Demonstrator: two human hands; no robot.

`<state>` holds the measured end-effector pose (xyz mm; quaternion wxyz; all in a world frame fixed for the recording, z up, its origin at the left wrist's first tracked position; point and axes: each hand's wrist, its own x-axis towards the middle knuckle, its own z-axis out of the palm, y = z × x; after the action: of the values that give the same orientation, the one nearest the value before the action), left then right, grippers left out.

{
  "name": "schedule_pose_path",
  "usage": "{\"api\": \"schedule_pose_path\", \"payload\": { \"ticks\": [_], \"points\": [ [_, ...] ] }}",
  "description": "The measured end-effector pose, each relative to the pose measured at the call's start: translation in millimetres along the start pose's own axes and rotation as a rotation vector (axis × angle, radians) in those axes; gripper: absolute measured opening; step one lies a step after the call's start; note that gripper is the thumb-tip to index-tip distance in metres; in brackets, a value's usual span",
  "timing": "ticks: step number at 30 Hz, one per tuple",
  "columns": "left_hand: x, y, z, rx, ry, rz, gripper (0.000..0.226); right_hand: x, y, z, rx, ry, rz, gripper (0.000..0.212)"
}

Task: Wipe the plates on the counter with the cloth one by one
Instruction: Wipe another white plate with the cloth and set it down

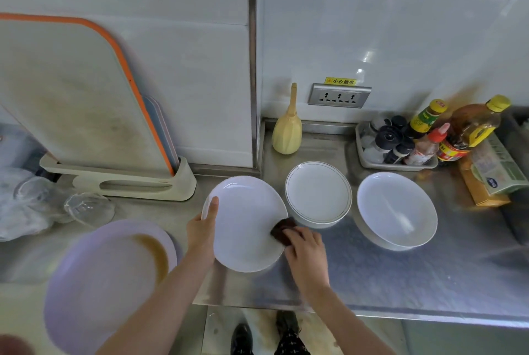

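lavender basin is nearest; white plate is gripped at its rim by left hand, dark cloth pressed on it by right hand

Head view: looks steeply down, close over counter; edges perhaps distorted.

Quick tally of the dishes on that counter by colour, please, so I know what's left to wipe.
White dishes: 3 — held plate, gold-rimmed plate, bowl
Lavender plates: 1, stained brown
Clear glass bowls: 1
Total: 5
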<state>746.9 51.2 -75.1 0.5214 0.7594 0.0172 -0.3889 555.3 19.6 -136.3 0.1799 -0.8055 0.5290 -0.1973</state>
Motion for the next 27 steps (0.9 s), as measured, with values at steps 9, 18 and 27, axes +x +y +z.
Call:
{"api": "schedule_pose_path", "payload": {
  "ticks": [9,18,27],
  "points": [
    [21.4,-40.0,2.8,-0.141,-0.008,-0.04,0.023,23.3,-34.9,-10.0,1.053,-0.06,1.123,0.027],
    [46.2,-47.9,-1.1,0.258,0.001,0.046,0.04,43.1,-19.0,16.2,0.852,-0.11,1.019,0.014],
    [65.8,-36.6,0.1,0.569,0.013,0.135,0.039,69.6,-23.6,24.0,0.392,-0.205,0.931,0.009]
  ]
}}
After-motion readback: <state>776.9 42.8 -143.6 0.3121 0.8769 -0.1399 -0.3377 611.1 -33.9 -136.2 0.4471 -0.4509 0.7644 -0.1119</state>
